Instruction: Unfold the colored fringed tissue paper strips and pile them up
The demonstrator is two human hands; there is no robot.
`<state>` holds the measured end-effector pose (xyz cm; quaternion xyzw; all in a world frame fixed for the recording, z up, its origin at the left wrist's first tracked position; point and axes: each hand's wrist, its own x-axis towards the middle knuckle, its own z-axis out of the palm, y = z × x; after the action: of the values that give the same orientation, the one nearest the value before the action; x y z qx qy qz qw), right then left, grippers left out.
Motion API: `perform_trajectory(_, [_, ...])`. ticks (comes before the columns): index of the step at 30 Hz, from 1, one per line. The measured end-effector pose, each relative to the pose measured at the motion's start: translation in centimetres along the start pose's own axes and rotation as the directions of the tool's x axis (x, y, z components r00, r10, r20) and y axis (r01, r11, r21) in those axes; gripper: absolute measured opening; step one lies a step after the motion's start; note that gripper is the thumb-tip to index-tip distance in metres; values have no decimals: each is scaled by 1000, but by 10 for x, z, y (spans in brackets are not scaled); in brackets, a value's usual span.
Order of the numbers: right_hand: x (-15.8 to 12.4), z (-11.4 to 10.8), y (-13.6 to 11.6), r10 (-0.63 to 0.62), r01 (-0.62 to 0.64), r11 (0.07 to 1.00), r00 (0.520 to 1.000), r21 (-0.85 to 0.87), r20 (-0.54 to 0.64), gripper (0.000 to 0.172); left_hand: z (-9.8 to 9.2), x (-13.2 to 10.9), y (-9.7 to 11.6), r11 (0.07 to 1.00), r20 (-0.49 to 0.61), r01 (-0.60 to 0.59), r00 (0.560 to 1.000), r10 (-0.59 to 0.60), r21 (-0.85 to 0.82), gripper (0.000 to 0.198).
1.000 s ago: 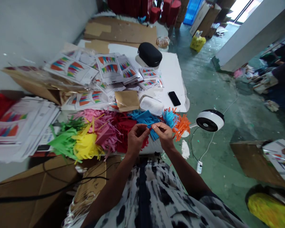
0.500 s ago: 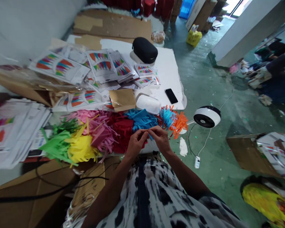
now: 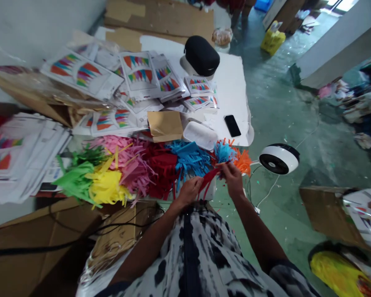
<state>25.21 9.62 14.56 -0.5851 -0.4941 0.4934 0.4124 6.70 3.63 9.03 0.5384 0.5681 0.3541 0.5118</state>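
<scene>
My left hand [image 3: 190, 191] and my right hand [image 3: 233, 178] are both closed on a red paper fringe strip [image 3: 209, 178], stretched between them at the table's near edge. Just beyond the hands lies a row of cut paper fringe piles: green [image 3: 76, 179], yellow [image 3: 106, 185], pink [image 3: 126, 159], dark red [image 3: 160, 167], blue [image 3: 190, 159] and orange [image 3: 243, 161]. The right hand is nearest the orange and light-blue fringes.
Printed packets with coloured flag pictures [image 3: 139, 78] cover the white table [image 3: 231, 90], with a black case [image 3: 201, 55], a phone [image 3: 232, 126], a white tray [image 3: 199, 135] and a brown envelope [image 3: 165, 125]. A small white fan [image 3: 279, 158] stands to the right. Cardboard boxes [image 3: 40, 243] sit at lower left.
The hands have let go of the blue fringe they pinched together and have moved apart; now a red strip is stretched between them. The right hand has shifted rightward.
</scene>
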Motion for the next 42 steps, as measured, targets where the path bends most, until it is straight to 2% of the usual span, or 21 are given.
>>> perform_trajectory(2, [14,-17,-6,-205,166,966,959,-199,-195,43,-6,9,-11,996,-82,9,997,-2,86,36])
perform_trajectory(3, [20,-23,-7,-329,247,909,919,-335,-218,39,-11,13,-17,990,-133,27,991,-9,135,32])
perform_trajectory(4, [24,-27,-6,-439,319,828,880,-462,-180,35,-19,17,-21,979,-188,55,982,-18,196,29])
perform_trajectory(6, [29,-28,4,-551,432,643,834,-632,10,30,-39,26,-30,932,-309,127,951,-17,340,25])
perform_trajectory(7, [29,-25,12,-546,470,568,830,-676,118,30,-52,30,-33,894,-370,165,929,1,417,24])
perform_trajectory(9, [28,-13,32,-445,496,472,848,-729,289,32,-77,36,-39,810,-479,248,877,46,532,22])
perform_trajectory(12, [27,16,54,-238,488,395,872,-778,427,39,-109,41,-46,702,-586,381,808,63,601,27])
perform_trajectory(15, [35,55,52,-162,517,402,852,-755,498,37,-123,44,-52,638,-658,504,753,5,582,45])
perform_trajectory(17, [46,86,41,-152,554,430,823,-713,547,34,-125,48,-56,632,-683,545,730,-35,551,46])
perform_trajectory(22, [75,157,28,-8,525,460,809,-716,587,36,-130,59,-66,725,-727,517,686,-33,456,26])
perform_trajectory(26, [84,179,41,37,517,481,795,-709,605,29,-137,59,-71,772,-735,473,678,-12,424,14])
perform_trajectory(30, [90,179,50,-13,517,543,793,-662,608,18,-141,53,-72,812,-735,423,678,11,402,15])
perform_trajectory(34, [97,179,52,-32,541,546,776,-639,630,15,-143,48,-74,835,-723,390,691,14,388,16])
perform_trajectory(37, [100,179,49,-42,599,508,735,-619,677,17,-148,43,-75,825,-690,352,721,62,442,19])
perform_trajectory(39, [99,178,46,-33,637,469,705,-612,708,20,-151,39,-73,809,-647,316,756,102,496,22])
perform_trajectory(42, [95,177,38,-1,663,413,686,-625,727,28,-154,34,-65,768,-587,292,799,132,570,27])
